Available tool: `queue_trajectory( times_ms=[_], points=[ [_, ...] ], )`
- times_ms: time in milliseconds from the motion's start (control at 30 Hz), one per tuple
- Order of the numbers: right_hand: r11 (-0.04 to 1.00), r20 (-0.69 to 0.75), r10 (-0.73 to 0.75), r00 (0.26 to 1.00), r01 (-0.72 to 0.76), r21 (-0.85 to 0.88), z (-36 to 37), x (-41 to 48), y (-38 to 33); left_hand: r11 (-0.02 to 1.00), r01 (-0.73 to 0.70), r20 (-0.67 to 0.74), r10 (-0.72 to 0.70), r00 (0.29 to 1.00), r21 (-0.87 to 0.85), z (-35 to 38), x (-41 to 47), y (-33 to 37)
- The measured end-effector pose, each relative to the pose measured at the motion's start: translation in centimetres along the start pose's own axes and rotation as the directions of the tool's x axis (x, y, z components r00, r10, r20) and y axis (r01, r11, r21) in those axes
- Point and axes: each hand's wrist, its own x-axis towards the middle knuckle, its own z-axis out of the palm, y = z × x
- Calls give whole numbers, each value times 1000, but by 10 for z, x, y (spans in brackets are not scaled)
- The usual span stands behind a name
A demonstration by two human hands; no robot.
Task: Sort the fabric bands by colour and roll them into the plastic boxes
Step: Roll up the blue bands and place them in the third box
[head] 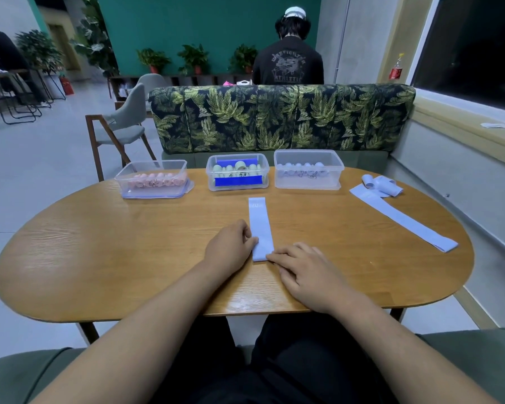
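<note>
From my end I count 3 plastic boxes (306, 184) in a row across the middle of the frame, each with 1 colour of rolls. The pink rolls (158, 179) at left come to roughly 6. The green rolls (239, 167) and pale blue rolls (302, 167) I can't number (the box walls cloud them). Unrolled, I see 1 flat band (260, 225) at centre, 1 long band (403, 220) at right, and 1 curled heap (381, 185) whose band count I can't tell. There are 2 hands at lower centre, the left hand (229, 249) and right hand (309, 272), and 1 table (99, 243). In the upper frame are 3 potted plants (194, 58) and 2 other people (289, 62).
</note>
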Motion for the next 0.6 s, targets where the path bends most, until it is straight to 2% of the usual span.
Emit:
queue_trajectory(
  times_ms=[100,167,300,600],
  points=[
    [1000,8,18,1000,-18,-10,0,4,0,996,-84,-66,81,994,-32,6,-1,-8],
    [1000,21,30,999,-30,-9,1,8,-1,986,-159,-61,155,986,-60,7,3,-12],
    [999,25,50,998,-50,-16,2,18,0,950,-299,25,302,953,-96,2,14,-20],
    [999,-24,52,998,-52,0,11,36,7,897,-429,168,442,881,-109,-12,24,-39]
  ],
)
